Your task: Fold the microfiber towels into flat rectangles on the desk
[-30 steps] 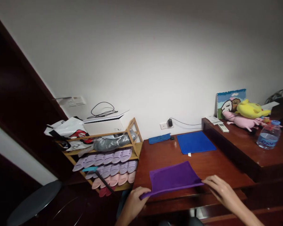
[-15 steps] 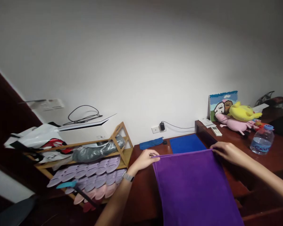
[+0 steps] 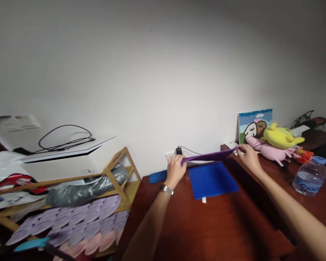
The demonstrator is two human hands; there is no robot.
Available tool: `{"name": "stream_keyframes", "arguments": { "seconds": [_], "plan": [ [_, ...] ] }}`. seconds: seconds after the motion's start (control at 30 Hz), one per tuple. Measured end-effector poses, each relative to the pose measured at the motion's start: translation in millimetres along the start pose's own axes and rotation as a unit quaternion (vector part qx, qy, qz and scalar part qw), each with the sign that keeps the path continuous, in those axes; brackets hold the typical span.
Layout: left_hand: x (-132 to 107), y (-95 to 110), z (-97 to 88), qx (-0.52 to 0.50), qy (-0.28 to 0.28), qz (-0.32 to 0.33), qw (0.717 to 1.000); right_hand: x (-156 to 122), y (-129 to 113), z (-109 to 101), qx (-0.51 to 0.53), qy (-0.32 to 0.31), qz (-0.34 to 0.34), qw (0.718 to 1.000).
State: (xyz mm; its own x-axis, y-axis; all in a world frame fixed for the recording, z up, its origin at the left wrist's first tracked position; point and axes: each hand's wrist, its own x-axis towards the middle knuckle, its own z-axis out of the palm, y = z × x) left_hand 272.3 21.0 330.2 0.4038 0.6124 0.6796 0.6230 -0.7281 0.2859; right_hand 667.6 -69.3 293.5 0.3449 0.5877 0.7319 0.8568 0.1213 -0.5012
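A purple cloth [image 3: 210, 156] is stretched between my hands in the air, seen nearly edge-on as a thin band. My left hand [image 3: 176, 169], with a watch on the wrist, is closed around its left end. At the other end, my right hand [image 3: 247, 157] pinches the corner between thumb and fingers. Below and behind the purple cloth, a folded blue cloth [image 3: 213, 181] with a small white tag lies flat on the dark red wooden table [image 3: 201, 228]. Another small blue cloth [image 3: 157, 177] lies near the wall, left of my left hand.
At right stand a water bottle [image 3: 310, 177], a yellow plush toy [image 3: 281, 136], a pink plush toy [image 3: 271, 149] and a cartoon picture [image 3: 254, 127]. A wooden rack [image 3: 133, 185] with lilac slippers [image 3: 89, 214] is at left. A black plug [image 3: 179, 150] sits in the wall socket.
Both hands have moved the purple cloth up and away from me, so it no longer hangs down in front. More of the blue cloth and table shows. The view has shifted right.
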Motion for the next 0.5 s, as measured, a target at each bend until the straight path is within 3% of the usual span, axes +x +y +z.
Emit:
{"name": "stream_keyframes", "arguments": {
  "seconds": [0.07, 0.17, 0.27, 0.4, 0.5],
  "plan": [
    [-39, -6, 41.2, 0.03, -0.05, 0.024, 0.998, -41, 25, 26, -0.03, -0.025, 0.063, 0.997],
    [-108, -10, 101.1, 0.058, -0.146, 0.008, 0.988, -117, 50, 58, -0.062, -0.068, 0.127, 0.988],
    [-174, -12, 143.5, 0.062, -0.177, -0.003, 0.982, -190, 60, 81, -0.086, -0.102, 0.173, 0.976],
    [-238, -29, 168.1, 0.047, -0.163, -0.06, 0.984, -253, 69, 104, -0.129, -0.131, 0.161, 0.97],
    [-267, -60, 164.2, 0.045, -0.121, -0.077, 0.989, -274, 79, 121, -0.161, -0.141, 0.096, 0.972]
  ]
}}
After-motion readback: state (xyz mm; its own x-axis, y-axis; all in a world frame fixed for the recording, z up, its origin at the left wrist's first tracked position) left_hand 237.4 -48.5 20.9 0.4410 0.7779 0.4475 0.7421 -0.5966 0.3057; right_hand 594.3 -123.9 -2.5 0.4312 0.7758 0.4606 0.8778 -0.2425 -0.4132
